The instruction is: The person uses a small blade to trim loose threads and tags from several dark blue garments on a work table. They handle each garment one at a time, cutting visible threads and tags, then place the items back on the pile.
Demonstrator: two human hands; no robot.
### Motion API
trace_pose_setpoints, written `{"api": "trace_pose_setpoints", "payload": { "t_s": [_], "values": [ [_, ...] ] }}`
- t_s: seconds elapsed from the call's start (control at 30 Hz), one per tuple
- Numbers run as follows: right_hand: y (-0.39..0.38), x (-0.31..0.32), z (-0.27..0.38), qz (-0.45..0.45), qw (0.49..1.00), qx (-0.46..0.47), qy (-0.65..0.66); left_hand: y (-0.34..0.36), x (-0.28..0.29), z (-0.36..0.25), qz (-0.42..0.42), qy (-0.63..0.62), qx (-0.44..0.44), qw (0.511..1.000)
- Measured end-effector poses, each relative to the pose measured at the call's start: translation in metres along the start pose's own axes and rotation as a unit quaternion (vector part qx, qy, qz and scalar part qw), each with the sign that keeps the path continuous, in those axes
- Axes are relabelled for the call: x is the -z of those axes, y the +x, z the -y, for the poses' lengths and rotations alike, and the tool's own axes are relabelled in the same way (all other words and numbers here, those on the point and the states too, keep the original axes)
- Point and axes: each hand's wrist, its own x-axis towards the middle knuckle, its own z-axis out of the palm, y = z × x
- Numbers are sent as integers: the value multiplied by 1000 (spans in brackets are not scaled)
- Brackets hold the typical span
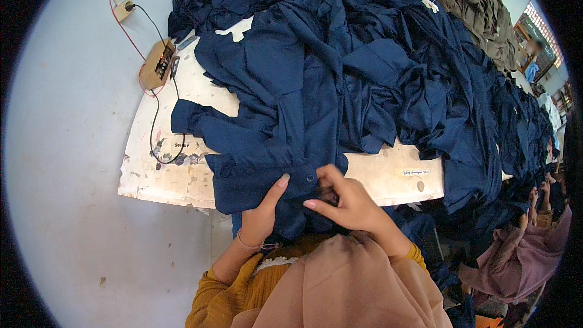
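Cloth (246, 185), dark blue, is held low in the middle of the frame, at the front edge of the pale surface (388, 182). A small round button (310, 178) is seen near its right end. The cloth is pinched by the left hand (262, 214), with the thumb pressed on top and the fingers hidden below. The right hand (349, 201) is half curled at the right end of the cloth, with a gap left between thumb and pointing finger; whether any cloth is gripped there cannot be told.

For this bit to be done well, the cloth should be kept flat and a little tight by the left thumb. Small, soft moves are best made by the right hand, with the button kept in sight.

The front edge is crossed by the cloth, so it could be tugged down there. Bare room is found to the right of the hands, by a paper strip (415, 171). At the left of the frame, a black wire (158, 106) should be kept away from. Above, the way is filled by a big blue heap (388, 67).
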Motion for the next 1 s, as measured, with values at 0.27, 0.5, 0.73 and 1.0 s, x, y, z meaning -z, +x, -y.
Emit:
{"api": "trace_pose_setpoints", "payload": {
  "t_s": [0.27,0.5,0.73,1.0],
  "values": [
    [4,15,-16,-179,950,202,-156,2,-10,-11,-26,-101,36,994],
    [7,13,-10,-225,869,355,-263,2,-7,-13,-28,-86,31,995],
    [10,9,-6,-204,878,358,-244,2,-4,-14,-7,-75,38,996],
    [13,7,-9,-197,896,349,-191,1,-3,-17,12,-52,37,998]
  ]
}}
